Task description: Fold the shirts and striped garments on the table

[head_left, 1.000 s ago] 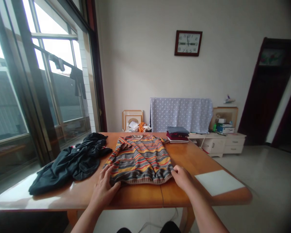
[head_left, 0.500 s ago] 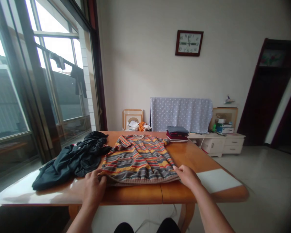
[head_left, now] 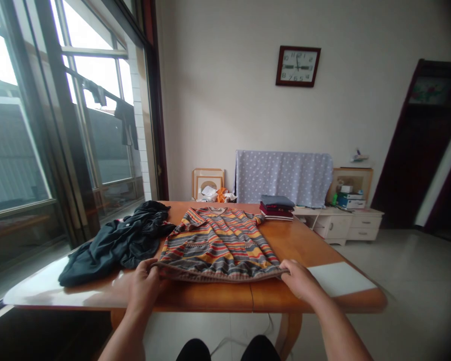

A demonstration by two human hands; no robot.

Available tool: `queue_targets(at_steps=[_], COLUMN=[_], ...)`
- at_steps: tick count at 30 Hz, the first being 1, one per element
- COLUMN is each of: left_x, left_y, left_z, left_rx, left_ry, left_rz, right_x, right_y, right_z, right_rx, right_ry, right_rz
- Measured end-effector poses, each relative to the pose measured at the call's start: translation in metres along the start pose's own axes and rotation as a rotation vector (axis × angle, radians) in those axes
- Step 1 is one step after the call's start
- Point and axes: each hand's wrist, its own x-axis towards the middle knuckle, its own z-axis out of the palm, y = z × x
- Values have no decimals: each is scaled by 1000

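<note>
Btwn fingers (head_left: 288,266), striped shirt (head_left: 220,243), hem (head_left: 221,277) pinched

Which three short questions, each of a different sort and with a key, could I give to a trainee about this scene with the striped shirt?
1. True or false: the left hand and the right hand both hold the striped shirt at its lower edge.

2. Choose one. Seen from the person, where does the dark garment lie?
(a) under the striped shirt
(b) to the left of the striped shirt
(c) on the floor

3. Fill in the blank: the folded clothes are stacked near the ____ edge of the table, near or far.

Key: 1. True. 2. (b). 3. Far.
</note>
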Motion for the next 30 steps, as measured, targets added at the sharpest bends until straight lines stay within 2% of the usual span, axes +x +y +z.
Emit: queue_targets(at_steps=[3, 6, 12, 17, 22, 25, 28, 30], left_x=[4, 9, 11, 13, 21, 27, 28, 27], left_y=[8, 18, 33, 29, 31, 39, 50, 59], left_z=[-3, -6, -5, -4, -7, -15, -28, -38], left_rx=[-220, -235, -261, -289, -486, -642, -634, -645], left_ry=[13, 67, 81, 55, -33, 9, 58, 13], left_rz=[-39, -37, -81, -117, -102, -35, -48, -72], right_x=[10, 16, 19, 17, 19, 19, 17, 16], right_y=[1, -3, -17, -18, -20, -22, -21, -22], right_z=[-6, -11, -3, 6, 0, -11, -23, -30], right_rx=[13, 173, 777, 1209, 1285, 1346, 1277, 1276], right_ry=[214, 317, 232, 87, 81, 49, 69, 55], right_rz=[61, 162, 312, 332, 275, 233, 252, 212])
